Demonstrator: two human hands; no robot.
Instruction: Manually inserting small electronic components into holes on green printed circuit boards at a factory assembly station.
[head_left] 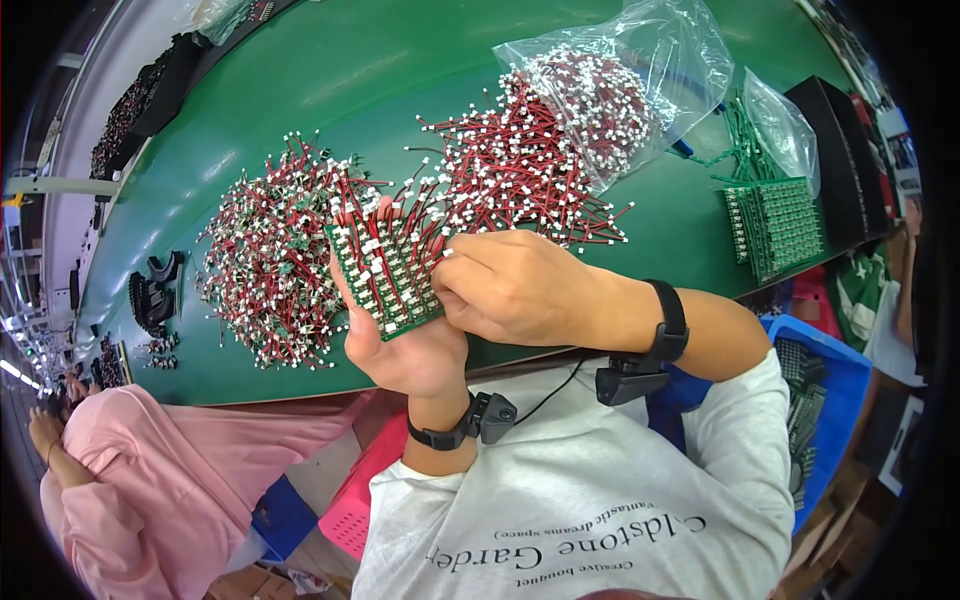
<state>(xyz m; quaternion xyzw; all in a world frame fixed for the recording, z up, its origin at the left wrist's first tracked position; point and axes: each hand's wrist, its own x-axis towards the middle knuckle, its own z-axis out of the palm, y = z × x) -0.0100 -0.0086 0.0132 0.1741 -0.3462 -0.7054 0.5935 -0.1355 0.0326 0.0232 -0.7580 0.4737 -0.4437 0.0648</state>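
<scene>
The left hand [425, 365] is palm up, grasping one green circuit-board panel [400, 298], its thumb along the near left side and fingertips showing beyond the far edge. The right hand [520, 285] is at the panel's right edge, its fingers curled and thumb tucked in; whether that pinch closes on a lead cannot be told, since the fingers hide it. Several red leads [378, 262] stand and lie across the panel, too overlapped to count.

Around this grip are two heaps on the green table [400, 60]: the left heap [265, 260], just left of the panel, mixes red leads, white connectors and green bits; the far heap [490, 185], beyond the right hand, has red leads with white connectors, partly inside one clear bag [680, 50]. Well right of the grip is one stack of panels [778, 228]. Two black wrist devices [632, 382], one per wrist, sit behind the hands.
</scene>
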